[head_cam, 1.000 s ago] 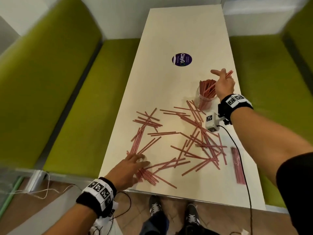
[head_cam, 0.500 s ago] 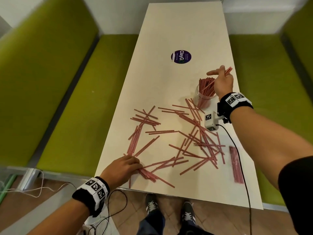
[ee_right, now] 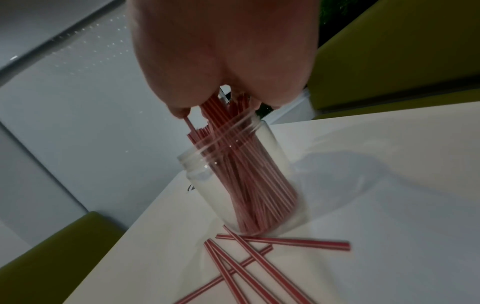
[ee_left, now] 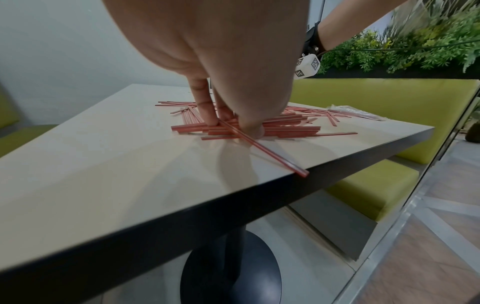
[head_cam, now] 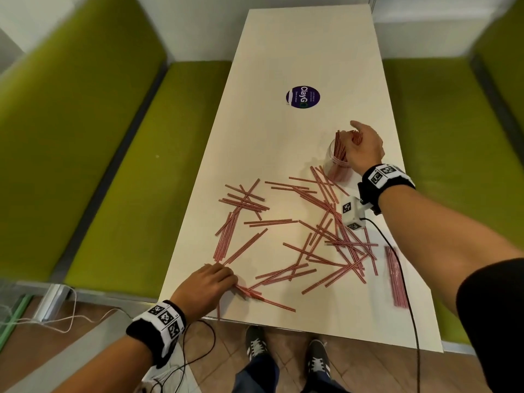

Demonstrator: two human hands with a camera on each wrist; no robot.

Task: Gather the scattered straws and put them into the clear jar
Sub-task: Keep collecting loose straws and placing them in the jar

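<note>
Our left hand (head_cam: 208, 283) pinches straws (ee_left: 259, 126) lying crosswise beneath it; the jar (head_cam: 336, 163) sits far ahead, under our right hand (head_cam: 365, 148), whose grip we cannot tell.

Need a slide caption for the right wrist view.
Right hand lowers red-striped straws into the clear jar on the table.

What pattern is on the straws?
Red with thin white stripes running lengthwise on the straws; clearest in the right wrist view.
</note>
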